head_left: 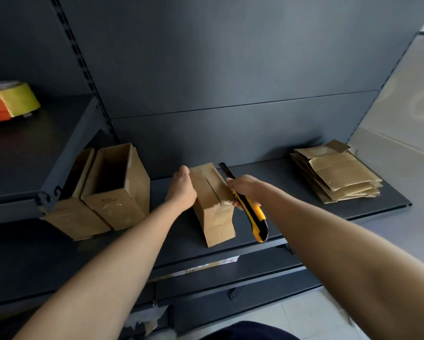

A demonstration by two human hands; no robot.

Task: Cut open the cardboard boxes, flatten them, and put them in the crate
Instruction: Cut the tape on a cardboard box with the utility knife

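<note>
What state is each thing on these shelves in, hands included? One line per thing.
taped box: upright, closed, tape over its top.
left hand: holds the taped box's side.
right hand: grips the utility knife.
utility knife: tip over the box top; blade unclear.
open boxes: two, upright, side by side.
flattened boxes: stacked at right.
tape roll: resting on the upper shelf.
</note>
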